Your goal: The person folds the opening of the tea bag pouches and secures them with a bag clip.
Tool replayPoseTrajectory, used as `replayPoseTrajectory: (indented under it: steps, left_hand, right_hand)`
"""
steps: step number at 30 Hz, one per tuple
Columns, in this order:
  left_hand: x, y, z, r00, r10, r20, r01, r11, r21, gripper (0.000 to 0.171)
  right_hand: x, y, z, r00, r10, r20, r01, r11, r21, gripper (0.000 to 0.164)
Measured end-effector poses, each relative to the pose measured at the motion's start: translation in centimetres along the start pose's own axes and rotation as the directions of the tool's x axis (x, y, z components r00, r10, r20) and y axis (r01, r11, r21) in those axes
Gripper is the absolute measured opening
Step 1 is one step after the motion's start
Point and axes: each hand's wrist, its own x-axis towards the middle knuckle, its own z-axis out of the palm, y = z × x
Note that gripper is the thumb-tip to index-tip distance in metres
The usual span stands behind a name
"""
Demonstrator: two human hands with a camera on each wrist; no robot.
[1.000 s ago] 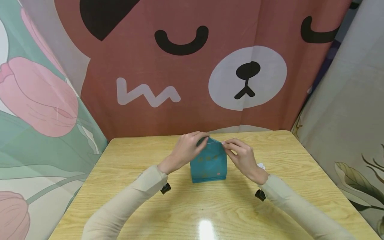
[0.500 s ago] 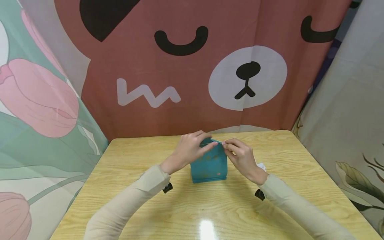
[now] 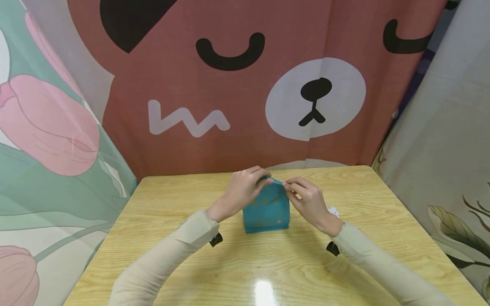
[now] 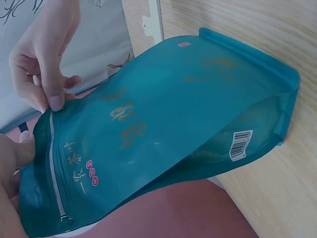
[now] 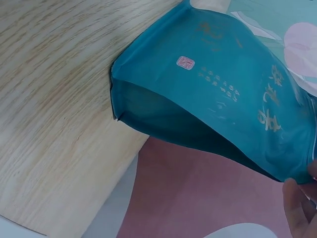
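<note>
A teal stand-up pouch (image 3: 266, 212) with gold print stands upright on the table. Along its top runs a pale zip strip (image 4: 53, 163), with a small slider near one end in the left wrist view. My left hand (image 3: 243, 189) holds the pouch's top edge from the left, thumb in front and fingers behind. At the top right corner my right hand (image 3: 308, 202) pinches the edge between thumb and fingertips. The left wrist view shows that right hand (image 4: 47, 54) at one end of the zip strip. The pouch's side gusset (image 5: 163, 116) faces the right wrist camera.
On the wooden table (image 3: 172, 199), a small white scallop-edged object (image 3: 333, 211) lies behind my right wrist, mostly hidden. A bear-print curtain (image 3: 245, 127) hangs at the table's far edge, with further printed cloths at both sides.
My left hand has shifted slightly right along the top edge. Its thumb stretched toward the right hand, then drew back a little. The right hand and the pouch's base stay put.
</note>
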Motion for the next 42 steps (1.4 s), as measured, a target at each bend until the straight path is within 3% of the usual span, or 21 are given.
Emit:
replayPoseTrajectory:
  steps: [9, 14, 22, 35, 42]
  left_hand:
    - [0.0, 0.0, 0.3, 1.0, -0.002, -0.01, 0.002, 1.0, -0.003, 0.014]
    - [0.0, 0.0, 0.4, 1.0, -0.003, -0.015, 0.003, 1.0, 0.0, 0.013]
    - [0.1, 0.2, 0.4, 0.999, -0.019, -0.027, 0.02, 0.999, 0.03, 0.014]
    - [0.2, 0.1, 0.5, 0.998, -0.035, -0.046, 0.035, 0.999, 0.002, 0.011]
    - [0.2, 0.0, 0.6, 0.998, -0.032, -0.048, 0.032, 0.999, 0.003, 0.011]
  right_hand:
    - [0.2, 0.0, -0.4, 0.992, 0.115, 0.053, -0.12, 0.988, 0.093, 0.018]
    - [0.5, 0.3, -0.3, 0.992, 0.115, 0.051, -0.119, 0.989, 0.091, 0.024]
    - [0.8, 0.4, -0.2, 0.991, 0.108, 0.078, -0.115, 0.989, 0.094, 0.019]
    - [1.1, 0.6, -0.1, 0.986, 0.125, 0.112, -0.138, 0.983, 0.119, 0.025]
    - [1.3, 0.4, -0.2, 0.988, 0.091, 0.122, -0.102, 0.991, 0.082, 0.022]
